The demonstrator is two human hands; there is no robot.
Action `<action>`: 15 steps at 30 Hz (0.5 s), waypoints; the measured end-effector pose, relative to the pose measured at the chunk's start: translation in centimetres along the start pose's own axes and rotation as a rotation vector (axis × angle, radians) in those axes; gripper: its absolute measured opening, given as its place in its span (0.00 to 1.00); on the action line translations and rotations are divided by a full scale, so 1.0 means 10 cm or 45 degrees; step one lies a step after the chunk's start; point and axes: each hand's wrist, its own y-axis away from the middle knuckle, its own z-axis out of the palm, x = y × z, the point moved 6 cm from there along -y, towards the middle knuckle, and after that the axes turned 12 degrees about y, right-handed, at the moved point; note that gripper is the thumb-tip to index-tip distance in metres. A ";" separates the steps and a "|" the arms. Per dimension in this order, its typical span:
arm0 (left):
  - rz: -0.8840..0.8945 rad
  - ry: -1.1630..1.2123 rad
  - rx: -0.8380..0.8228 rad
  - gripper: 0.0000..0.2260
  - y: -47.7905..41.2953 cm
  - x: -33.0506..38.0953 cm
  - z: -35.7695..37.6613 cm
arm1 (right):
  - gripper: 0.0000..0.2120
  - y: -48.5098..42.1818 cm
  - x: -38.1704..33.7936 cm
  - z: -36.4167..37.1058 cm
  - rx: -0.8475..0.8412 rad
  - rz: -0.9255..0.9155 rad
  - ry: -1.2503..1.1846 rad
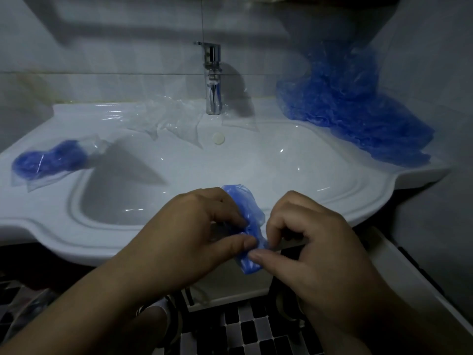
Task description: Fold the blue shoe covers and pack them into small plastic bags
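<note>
Your left hand (pixel 189 226), right hand (pixel 314 242): fingers (pixel 247 244) pinching shoe cover (pixel 243 201) between them; flimsy, probably slippery film; hold folded edges.

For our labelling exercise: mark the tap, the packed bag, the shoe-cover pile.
tap (pixel 213 93), head view, chrome spout.
packed bag (pixel 46 161), head view, blue bulge.
shoe-cover pile (pixel 345 106), head view, middle.

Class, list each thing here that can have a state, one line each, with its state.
shoe cover: partly folded, crumpled
left hand: pinches the shoe cover
right hand: pinches the shoe cover
pile of shoe covers: loose, unpacked
filled bag: packed, lying flat
empty bags: unfilled
tap: not running
</note>
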 end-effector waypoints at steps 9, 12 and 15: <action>-0.050 -0.060 0.004 0.12 0.00 -0.02 0.00 | 0.14 0.02 -0.02 0.00 -0.188 -0.217 0.171; -0.068 -0.038 0.003 0.10 0.00 -0.03 0.00 | 0.06 0.00 -0.04 0.03 -0.123 -0.273 0.258; -0.009 -0.056 -0.074 0.12 0.01 0.03 -0.01 | 0.02 0.00 -0.04 0.01 -0.134 -0.228 0.201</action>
